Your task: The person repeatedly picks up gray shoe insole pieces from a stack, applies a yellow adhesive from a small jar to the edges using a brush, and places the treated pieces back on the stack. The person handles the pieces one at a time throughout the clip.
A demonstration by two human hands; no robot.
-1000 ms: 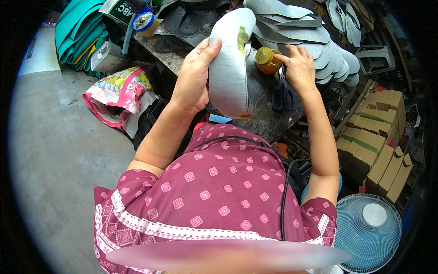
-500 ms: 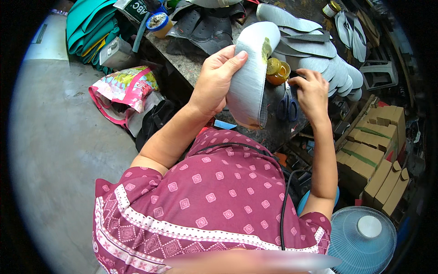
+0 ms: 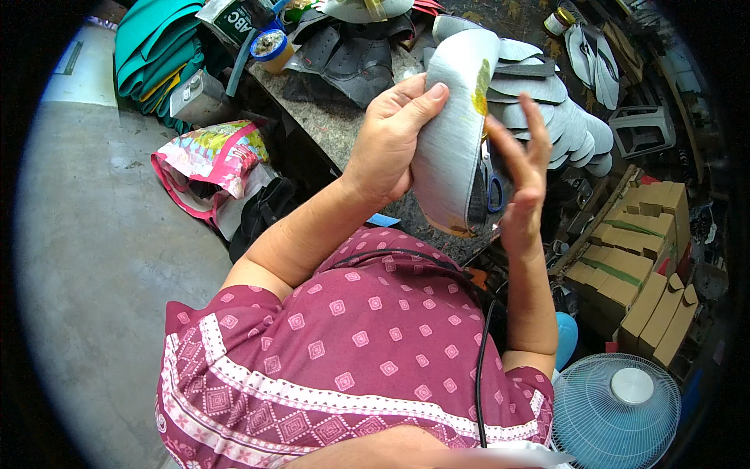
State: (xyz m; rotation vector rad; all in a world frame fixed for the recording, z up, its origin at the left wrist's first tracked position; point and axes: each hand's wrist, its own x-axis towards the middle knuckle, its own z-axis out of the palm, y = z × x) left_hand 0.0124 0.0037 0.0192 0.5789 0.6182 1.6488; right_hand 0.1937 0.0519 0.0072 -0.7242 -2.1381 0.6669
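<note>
My left hand [image 3: 391,137] grips a pale grey shoe insole [image 3: 449,148] by its left edge, thumb on its face, tilted above the worktable. A yellow, wet-looking smear and a greenish patch show on the insole near its upper right edge. By that smear is my right hand [image 3: 523,180], a fingertip at the insole's edge, fingers stretched and apart. Whether the fingertip touches the insole, I cannot tell. Behind the insole, scissors with blue handles [image 3: 495,192] are partly hidden. The jar of amber stuff is almost wholly covered by the insole and my fingers.
More grey insoles [image 3: 574,129] lie overlapping on the worktable [image 3: 328,137], beside black shoe uppers [image 3: 344,62]. A blue-rimmed tub [image 3: 272,51] stands left of them. Cardboard boxes [image 3: 625,234] and a fan [image 3: 617,406] are at my right; a pink-edged bag [image 3: 211,164] is left.
My right hand has moved from beside the amber jar to the insole's edge, its fingers now more stretched. The insole has shifted right in my left hand, covering the jar; a bright yellow smear shows.
</note>
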